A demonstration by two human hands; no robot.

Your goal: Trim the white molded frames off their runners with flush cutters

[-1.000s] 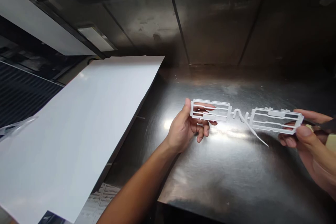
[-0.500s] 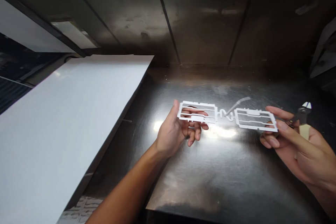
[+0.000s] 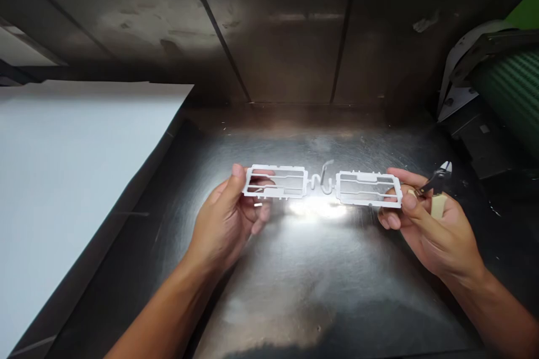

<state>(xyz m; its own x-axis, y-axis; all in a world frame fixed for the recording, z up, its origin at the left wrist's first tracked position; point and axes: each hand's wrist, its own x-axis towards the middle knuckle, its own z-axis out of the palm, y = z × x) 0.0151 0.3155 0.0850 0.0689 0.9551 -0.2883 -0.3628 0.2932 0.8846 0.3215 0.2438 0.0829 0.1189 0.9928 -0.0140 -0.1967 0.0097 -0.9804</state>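
Between my hands, above the metal table, is a white moulded plastic piece [image 3: 275,169]: two rectangular frames joined by a curly sprue [image 3: 327,184] with a stub sticking up. My left hand [image 3: 225,216] pinches the outer end of the left frame between thumb and fingers. At the outer end of the right frame [image 3: 368,204], my right hand [image 3: 438,230] has its thumb and fingers closed on the plastic. The same hand also carries side cutters [image 3: 438,179] with cream handles, tucked in the palm, jaws pointing up and away.
A large white sheet [image 3: 96,168] covers the left side of the metal table [image 3: 261,291]. Behind stands a dark metal panel [image 3: 286,39]. At the right back is a machine with a green ribbed belt [image 3: 509,90]. Small scraps dot the table.
My view has turned to the right, so the green belt now shows. My left fingers have curled in under the left frame. Both hands still hold the plastic piece.
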